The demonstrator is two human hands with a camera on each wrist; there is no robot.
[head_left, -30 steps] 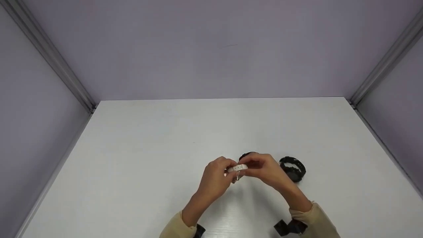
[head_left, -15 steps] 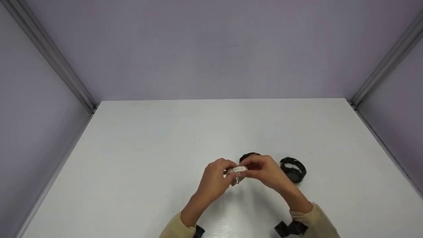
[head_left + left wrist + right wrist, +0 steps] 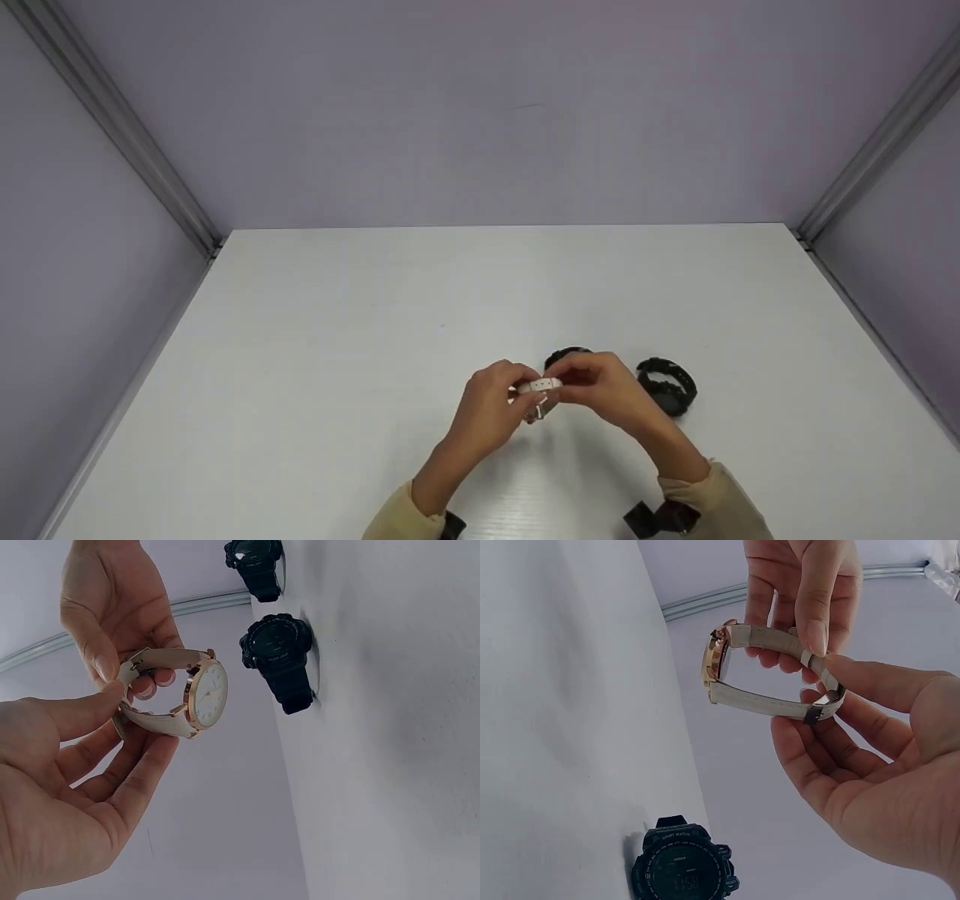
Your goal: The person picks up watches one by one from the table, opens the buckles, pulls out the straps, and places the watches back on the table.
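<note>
I am pinching the white watch's (image 3: pixel 202 694) strap ends in both hands (image 3: pixel 491 401) (image 3: pixel 604 390), fastening its buckle; next I judge threading needs precision.

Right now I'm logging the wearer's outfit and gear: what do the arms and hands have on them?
Both hands, left hand and right hand, are bare. Beige sleeves reach the wrists, each carrying a black wrist-mounted device.

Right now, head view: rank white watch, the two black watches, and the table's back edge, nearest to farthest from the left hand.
1. White watch: pinched by left hand and right hand.
2. Near black watch: just behind the hands.
3. Far black watch: on the right.
4. Back edge: by the wall.
</note>
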